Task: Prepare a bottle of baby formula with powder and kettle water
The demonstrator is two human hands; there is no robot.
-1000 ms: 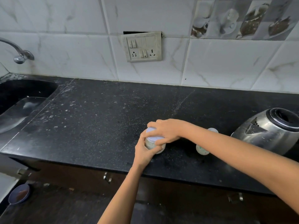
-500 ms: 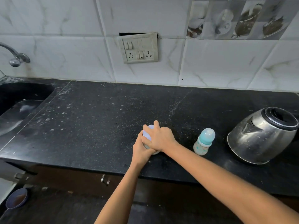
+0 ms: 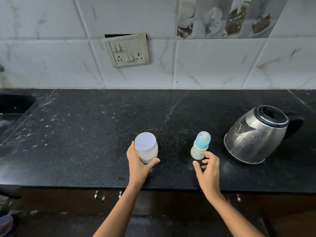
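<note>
Two slim forearms, bare along the whole visible length up to the lower frame edge. Left hand (image 3: 138, 165) and right hand (image 3: 209, 170) likewise bare. Fingers (image 3: 212, 158) slender and short. Nail detail too small to judge. Clothing outside the frame, not assessable.

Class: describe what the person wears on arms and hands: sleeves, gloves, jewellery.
The left arm and right arm are bare as far as the frame shows; no sleeve is visible. The left hand and right hand wear no gloves, and no ring, watch or bracelet shows on either.
</note>
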